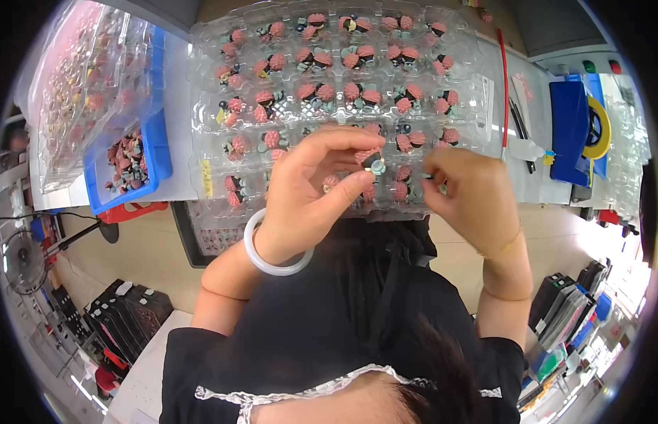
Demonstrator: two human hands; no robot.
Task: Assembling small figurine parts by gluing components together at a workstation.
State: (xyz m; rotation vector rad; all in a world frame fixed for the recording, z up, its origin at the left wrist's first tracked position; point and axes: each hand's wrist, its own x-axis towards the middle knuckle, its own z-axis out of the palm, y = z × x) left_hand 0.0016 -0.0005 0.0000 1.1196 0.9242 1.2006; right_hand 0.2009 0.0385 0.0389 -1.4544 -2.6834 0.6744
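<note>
Between the thumb and fingers of my left hand [304, 187] is a small figurine [375, 164], dark and pale blue with a pink bumpy top. My right hand [474, 191] is closed a little to the right of it, apart from the figurine. A tiny dark thing shows at its fingertips, too small and blurred to name. Both hands are above a clear plastic tray [201, 106], whose compartments hold many similar pink, dark and pale blue figurines [315, 92]. My left hand hides part of the nearer rows.
At the left stands a blue bin [162, 166] of small pink and dark pieces [127, 162], with stacked clear trays [81, 92] behind it. On the right lie a red rod [503, 92], dark pens [517, 116], a small bottle [525, 149] and a yellow tape roll [599, 127] by a blue holder.
</note>
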